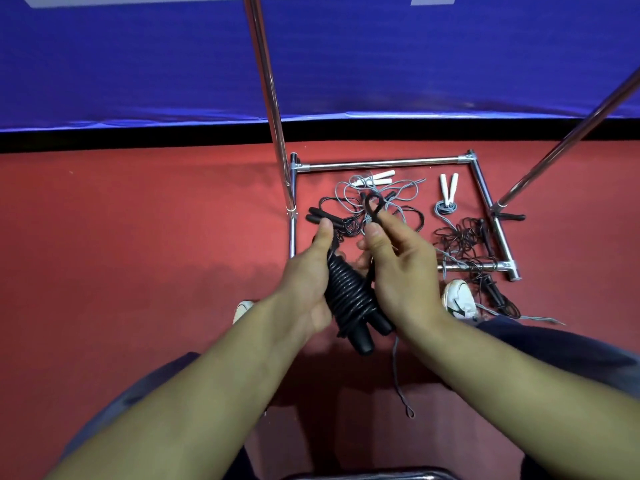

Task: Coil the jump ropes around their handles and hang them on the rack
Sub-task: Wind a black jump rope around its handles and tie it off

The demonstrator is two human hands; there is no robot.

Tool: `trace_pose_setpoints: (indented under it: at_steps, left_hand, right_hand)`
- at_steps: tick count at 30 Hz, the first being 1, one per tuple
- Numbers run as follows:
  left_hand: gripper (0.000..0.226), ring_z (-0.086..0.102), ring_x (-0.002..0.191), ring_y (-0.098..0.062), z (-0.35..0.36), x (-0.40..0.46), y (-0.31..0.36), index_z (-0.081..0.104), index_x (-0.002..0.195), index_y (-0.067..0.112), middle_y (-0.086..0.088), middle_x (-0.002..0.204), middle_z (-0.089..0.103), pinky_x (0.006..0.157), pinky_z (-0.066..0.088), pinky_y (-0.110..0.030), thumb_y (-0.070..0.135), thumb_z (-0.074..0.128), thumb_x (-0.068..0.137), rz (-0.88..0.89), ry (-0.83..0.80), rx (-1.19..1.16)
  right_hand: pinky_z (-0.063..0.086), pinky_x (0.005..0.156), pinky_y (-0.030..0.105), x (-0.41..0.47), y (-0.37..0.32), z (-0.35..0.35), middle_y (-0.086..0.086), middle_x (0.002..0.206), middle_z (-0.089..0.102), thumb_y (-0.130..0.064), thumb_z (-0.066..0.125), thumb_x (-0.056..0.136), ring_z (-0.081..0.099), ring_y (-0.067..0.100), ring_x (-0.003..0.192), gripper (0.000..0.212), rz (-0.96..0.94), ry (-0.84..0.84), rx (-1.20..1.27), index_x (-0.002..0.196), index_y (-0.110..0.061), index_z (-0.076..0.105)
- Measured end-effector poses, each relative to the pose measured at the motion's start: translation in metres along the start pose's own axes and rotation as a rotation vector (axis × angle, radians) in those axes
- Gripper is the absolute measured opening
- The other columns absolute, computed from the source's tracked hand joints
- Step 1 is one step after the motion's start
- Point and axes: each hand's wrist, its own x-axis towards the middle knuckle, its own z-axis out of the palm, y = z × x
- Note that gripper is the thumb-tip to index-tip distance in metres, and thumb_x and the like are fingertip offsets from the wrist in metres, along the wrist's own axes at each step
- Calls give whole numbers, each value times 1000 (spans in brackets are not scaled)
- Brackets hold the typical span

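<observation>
Head view. A black jump rope [349,292] is held between both hands above the red floor [138,237]; its cord is wound in tight turns around the paired black handles [362,337], whose ends point toward the viewer. The left hand [306,282] is wrapped around the upper part of the coil, thumb laid along it, so its grip is closed on the rope. The right hand [398,265] pinches a small end loop [374,206] of the black cord between thumb and fingers, raised above the coil. A thin grey cord [398,375] hangs below the hands. Beyond, inside the base frame of the chrome rack [381,164], loose ropes are lying on the floor: white-handled grey ropes [448,188] and tangled black ropes [460,240]. A white shoe [459,299] is seen beside the frame.
</observation>
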Motion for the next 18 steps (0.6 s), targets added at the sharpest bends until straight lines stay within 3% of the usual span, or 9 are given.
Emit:
trace_pose_setpoints:
  at_steps: [2, 4, 6, 8, 10, 12, 15, 18]
  left_hand:
    - [55, 64, 53, -27, 4, -3, 1, 51, 112, 8, -14, 103, 53, 54, 55, -36, 57, 61, 88, 29, -7, -27]
    - [42, 60, 50, -23, 7, -8, 6, 54, 95, 9, -7, 87, 53, 51, 53, -34, 51, 57, 94, 168, 38, 43]
    - [40, 52, 48, -16, 9, -12, 13, 55, 80, 14, -1, 73, 49, 51, 50, -31, 51, 56, 94, 264, 69, 114]
    - [42, 51, 44, -14, 9, -16, 20, 56, 71, 16, 2, 65, 51, 50, 47, -29, 51, 57, 93, 284, 75, 142]
    - [45, 51, 39, -14, 11, -22, 22, 57, 65, 14, 3, 58, 52, 43, 46, -25, 48, 56, 95, 275, 52, 155]
    - [47, 53, 41, -16, 12, -24, 20, 57, 65, 13, -1, 57, 53, 44, 49, -27, 47, 54, 96, 247, 4, 182]
    - [45, 56, 52, -22, 15, -28, 15, 63, 81, 8, -6, 64, 57, 59, 54, -36, 50, 54, 95, 200, -47, 205]
    - [52, 58, 53, -22, 15, -27, 16, 63, 94, 2, -7, 69, 57, 53, 56, -33, 53, 54, 94, 198, -11, 193]
  right_hand:
    - [48, 50, 15, 1, 2, -1, -4, 68, 54, -5, 51, 100, 49, 3, 50, 29, 28, 54, -10, 116, -24, 65]
    - [53, 55, 18, 7, 4, -3, -9, 77, 61, -7, 50, 100, 56, -2, 60, 28, 99, 36, -39, 114, -25, 67]
    - [56, 64, 22, 10, 7, -5, -19, 95, 69, -10, 47, 101, 66, -4, 87, 29, 190, -38, -76, 111, -24, 70]
    - [55, 68, 22, 8, 10, -6, -15, 106, 71, -16, 45, 103, 67, 10, 103, 29, 195, -101, -115, 109, -26, 72]
    - [52, 68, 20, 7, 9, -6, -17, 90, 71, -15, 47, 103, 68, 13, 85, 31, 113, -147, -167, 103, -35, 70]
    - [47, 65, 18, 9, 5, -8, -19, 69, 67, -11, 51, 101, 59, 3, 65, 32, 74, -181, -206, 97, -36, 69]
    - [44, 61, 18, 13, 2, -10, -18, 62, 64, -8, 54, 99, 52, -2, 56, 29, 66, -244, -247, 89, -29, 71]
    - [48, 60, 16, 17, 2, -12, -23, 61, 65, -8, 55, 98, 56, -5, 57, 20, 92, -240, -303, 101, -19, 72]
